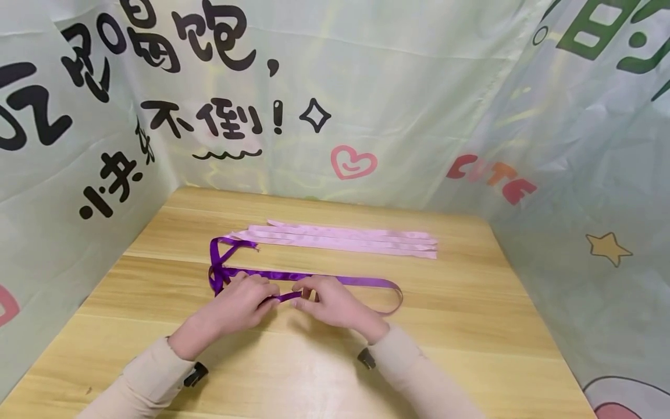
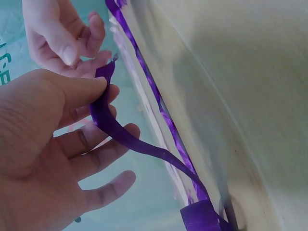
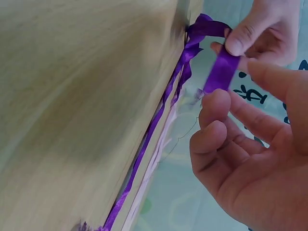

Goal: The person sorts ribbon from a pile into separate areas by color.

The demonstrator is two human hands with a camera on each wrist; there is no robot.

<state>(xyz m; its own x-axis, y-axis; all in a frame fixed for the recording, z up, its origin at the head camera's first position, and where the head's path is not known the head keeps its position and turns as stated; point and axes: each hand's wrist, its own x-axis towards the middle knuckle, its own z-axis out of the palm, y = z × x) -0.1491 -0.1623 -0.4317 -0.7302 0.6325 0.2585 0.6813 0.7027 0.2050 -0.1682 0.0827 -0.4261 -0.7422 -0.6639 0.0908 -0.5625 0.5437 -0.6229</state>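
Observation:
My left hand (image 1: 242, 301) pinches a purple satin ribbon (image 2: 132, 140) between thumb and index finger, close to its frayed end; its other fingers are spread. Just to the right, my right hand (image 1: 335, 304) has its fingers loosely bent, with the fingertips right at the ribbon's free end (image 3: 222, 74). From the left hand the strip hangs down toward the table in the left wrist view. More purple ribbon (image 1: 366, 281) stretches along the table behind both hands and curves round at the right. At the left it gathers in crossed loops (image 1: 214, 270).
Several pale pink ribbons (image 1: 340, 237) lie side by side farther back on the wooden table (image 1: 471, 349). Printed cloth walls (image 1: 419, 105) enclose the back and both sides. Dark clips (image 1: 196, 375) show by the sleeves.

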